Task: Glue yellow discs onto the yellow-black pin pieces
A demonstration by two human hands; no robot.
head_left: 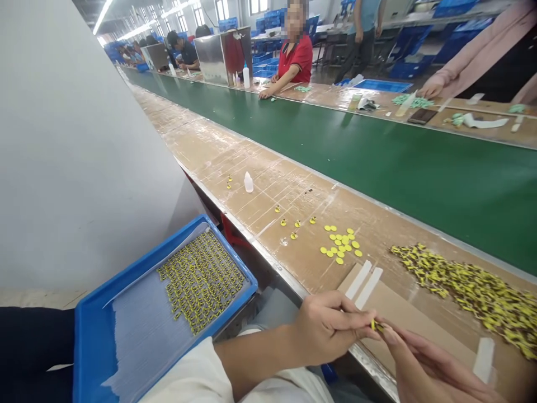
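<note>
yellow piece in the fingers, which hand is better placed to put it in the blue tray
Left, probably: the left hand sits nearer the blue tray, with the yellow piece at its fingertips; the right hand lies farther away.

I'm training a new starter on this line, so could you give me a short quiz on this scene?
1. What do the left hand and right hand pinch between them?
2. True or false: the yellow discs lie in the blue tray.
3. What runs between the bench in front of the hands and the person in the red shirt?
A. A green belt
B. A white wall
C. A row of blue tubs

Key:
1. A small yellow piece
2. False; they lie on the bench
3. A
</note>
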